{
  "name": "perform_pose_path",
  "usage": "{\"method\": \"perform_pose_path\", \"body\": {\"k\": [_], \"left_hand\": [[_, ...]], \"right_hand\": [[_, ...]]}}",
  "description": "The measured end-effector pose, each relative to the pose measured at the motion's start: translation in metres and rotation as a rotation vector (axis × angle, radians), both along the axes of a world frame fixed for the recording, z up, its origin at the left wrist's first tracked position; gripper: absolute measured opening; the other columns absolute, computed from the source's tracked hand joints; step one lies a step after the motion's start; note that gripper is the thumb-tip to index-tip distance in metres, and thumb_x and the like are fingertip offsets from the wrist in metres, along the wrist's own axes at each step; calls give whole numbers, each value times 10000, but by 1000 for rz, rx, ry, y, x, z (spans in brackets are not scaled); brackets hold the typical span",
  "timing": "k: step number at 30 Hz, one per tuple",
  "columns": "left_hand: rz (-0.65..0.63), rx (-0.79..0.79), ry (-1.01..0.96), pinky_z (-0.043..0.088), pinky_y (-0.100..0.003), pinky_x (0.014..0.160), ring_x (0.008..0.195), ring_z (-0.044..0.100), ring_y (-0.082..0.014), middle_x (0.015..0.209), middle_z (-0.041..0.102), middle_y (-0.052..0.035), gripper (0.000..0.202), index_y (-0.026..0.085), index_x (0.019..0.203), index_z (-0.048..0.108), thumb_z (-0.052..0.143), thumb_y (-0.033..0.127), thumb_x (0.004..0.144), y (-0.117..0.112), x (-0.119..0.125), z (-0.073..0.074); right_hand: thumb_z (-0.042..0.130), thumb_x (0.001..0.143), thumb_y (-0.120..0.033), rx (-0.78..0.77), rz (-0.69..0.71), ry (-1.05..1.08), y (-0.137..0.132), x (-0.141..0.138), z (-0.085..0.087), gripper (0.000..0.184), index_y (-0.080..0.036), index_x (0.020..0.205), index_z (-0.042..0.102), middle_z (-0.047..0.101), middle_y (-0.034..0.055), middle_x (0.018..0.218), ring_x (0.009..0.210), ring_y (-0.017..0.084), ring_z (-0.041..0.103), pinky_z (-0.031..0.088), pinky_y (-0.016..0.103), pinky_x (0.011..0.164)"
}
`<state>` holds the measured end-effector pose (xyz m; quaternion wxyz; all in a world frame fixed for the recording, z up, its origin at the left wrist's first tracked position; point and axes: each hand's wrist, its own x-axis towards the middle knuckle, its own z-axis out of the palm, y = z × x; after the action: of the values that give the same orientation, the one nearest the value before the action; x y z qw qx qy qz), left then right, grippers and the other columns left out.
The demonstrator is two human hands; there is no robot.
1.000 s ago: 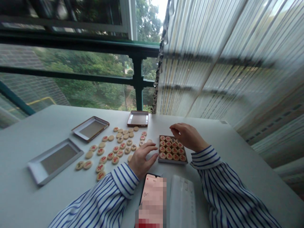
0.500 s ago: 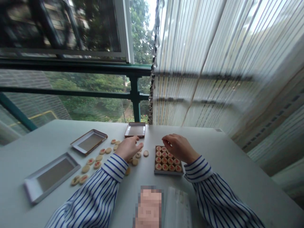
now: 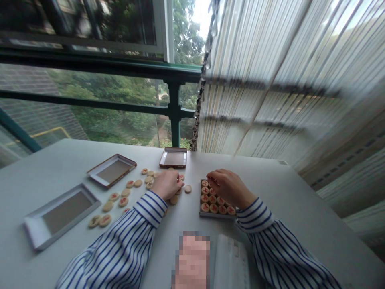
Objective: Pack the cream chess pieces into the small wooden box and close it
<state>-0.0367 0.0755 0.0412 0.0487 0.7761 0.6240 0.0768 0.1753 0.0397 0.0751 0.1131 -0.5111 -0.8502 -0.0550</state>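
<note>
My left hand (image 3: 166,185) lies curled over the loose round wooden chess pieces (image 3: 124,195) scattered on the white table (image 3: 300,208); its fingertips pinch among the pieces near the far end, and what they hold is hidden. My right hand (image 3: 230,186) rests with bent fingers on the far corner of a small square box (image 3: 217,202) packed with several red-marked pieces. One loose piece (image 3: 188,188) sits between the two hands. Both arms wear blue-striped sleeves.
Two flat box lids (image 3: 111,170) (image 3: 58,212) lie at the left, and a small brown-rimmed tray (image 3: 173,157) sits at the table's far edge by the window rail. A blurred phone (image 3: 192,261) and a white folded sheet (image 3: 231,263) lie near me. Striped curtain hangs at right.
My left hand went from beside the box forward onto the loose pieces and stayed there, fingers curling. My right hand shifted slightly over the box's far corner. The view bobbed.
</note>
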Motion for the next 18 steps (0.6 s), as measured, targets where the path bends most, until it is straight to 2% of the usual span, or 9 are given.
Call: {"method": "perform_pose_path", "body": {"k": [7,14,18], "left_hand": [[-36,4,-16,403,-262,606,719,603,-199,746,663,-94,274,182,707,674,463,352,753,-2,-1,2],[-56,37,-42,407,-259,613,721,604,-198,736,661,-89,247,181,702,668,464,312,747,-2,-2,4],[-51,102,-80,416,-271,635,734,595,-197,788,652,-85,262,178,741,644,452,354,766,-2,-1,9]], "right_hand": [[396,866,-265,-11,12,0,-2,-2,2,238,-195,910,618,648,53,842,798,148,563,376,247,704],[403,862,-266,-15,9,7,-2,-2,2,239,-191,915,624,649,62,843,798,152,568,382,252,713],[398,863,-264,-13,14,-2,-1,-1,2,241,-189,909,622,649,62,837,788,150,567,378,248,706]]}}
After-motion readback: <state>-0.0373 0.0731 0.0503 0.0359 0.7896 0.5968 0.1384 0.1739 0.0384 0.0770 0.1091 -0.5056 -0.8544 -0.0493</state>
